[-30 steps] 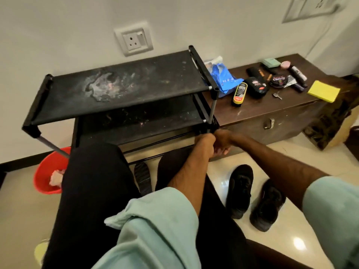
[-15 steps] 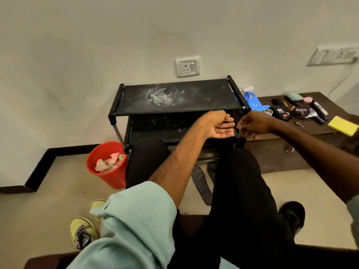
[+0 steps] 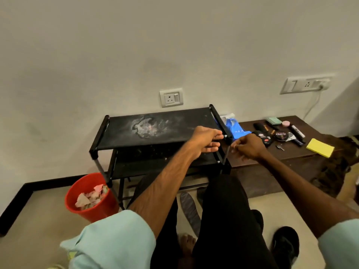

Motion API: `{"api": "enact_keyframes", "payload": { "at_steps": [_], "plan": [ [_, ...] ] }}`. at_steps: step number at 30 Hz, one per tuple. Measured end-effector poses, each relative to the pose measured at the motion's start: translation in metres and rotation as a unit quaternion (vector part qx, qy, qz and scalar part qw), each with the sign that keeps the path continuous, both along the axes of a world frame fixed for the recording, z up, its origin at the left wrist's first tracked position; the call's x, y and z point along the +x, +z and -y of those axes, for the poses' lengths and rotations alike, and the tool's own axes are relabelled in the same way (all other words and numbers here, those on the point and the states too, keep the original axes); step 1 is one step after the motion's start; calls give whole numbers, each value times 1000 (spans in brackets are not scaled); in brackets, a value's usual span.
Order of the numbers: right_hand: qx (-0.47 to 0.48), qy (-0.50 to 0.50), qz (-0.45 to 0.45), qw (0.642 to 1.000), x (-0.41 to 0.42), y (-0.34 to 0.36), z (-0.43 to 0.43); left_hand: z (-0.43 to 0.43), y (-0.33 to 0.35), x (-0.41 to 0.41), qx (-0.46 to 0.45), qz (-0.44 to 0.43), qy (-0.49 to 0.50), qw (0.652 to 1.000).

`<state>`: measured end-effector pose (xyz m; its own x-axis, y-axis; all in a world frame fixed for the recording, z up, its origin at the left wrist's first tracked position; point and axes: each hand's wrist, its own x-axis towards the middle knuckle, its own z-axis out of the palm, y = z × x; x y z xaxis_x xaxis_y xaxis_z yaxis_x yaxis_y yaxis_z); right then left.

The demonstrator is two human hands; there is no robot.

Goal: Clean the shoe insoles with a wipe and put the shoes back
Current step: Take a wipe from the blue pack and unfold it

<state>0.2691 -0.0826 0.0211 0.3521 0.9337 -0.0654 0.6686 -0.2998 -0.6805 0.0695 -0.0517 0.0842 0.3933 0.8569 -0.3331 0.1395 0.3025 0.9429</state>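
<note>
Because the person sits facing it, knees close to its front rail, the black shoe rack (image 3: 155,131) is within easy reach as the place for the shoes, which are not yet back on it; its top shelf bears a pale dusty stain. Right of it stands the low wooden bench (image 3: 287,154), serving as a supply shelf. At the rack's left front leg, on the floor, the red bucket (image 3: 97,212) takes crumpled used wipes, handy for discards.

One black shoe (image 3: 284,247) lies on the floor by the right leg, and a dark insole (image 3: 189,208) lies flat between the legs, apparently taken out for wiping.

Both hands meet at the rack's right front corner. The left hand (image 3: 205,139) has its fingers stretched straight toward the corner joint, holding nothing. The right hand (image 3: 247,146) is just beside the corner post with fingers curled inward; whether they pinch anything I cannot tell. The blue wipe pack (image 3: 234,128) sits at the bench's back left corner, probably the next reach.
</note>
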Motion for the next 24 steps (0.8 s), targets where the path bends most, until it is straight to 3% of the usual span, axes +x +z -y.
{"api": "enact_keyframes", "payload": {
  "at_steps": [7, 10, 13, 24],
  "plan": [
    [77, -93, -22, 992, 43, -13, -14, -23, -33, 64, 141, -36, -42, 988],
    [103, -125, -13, 987, 61, -26, -20, -38, -49, 87, 289, -101, -28, 952],
    [111, -123, -5, 986, 79, -45, -33, -60, -59, 106, 376, -158, -49, 912],
    [176, -84, 62, 979, 120, -77, -138, -181, -73, 161, 469, -294, -99, 827]
  ]
}}
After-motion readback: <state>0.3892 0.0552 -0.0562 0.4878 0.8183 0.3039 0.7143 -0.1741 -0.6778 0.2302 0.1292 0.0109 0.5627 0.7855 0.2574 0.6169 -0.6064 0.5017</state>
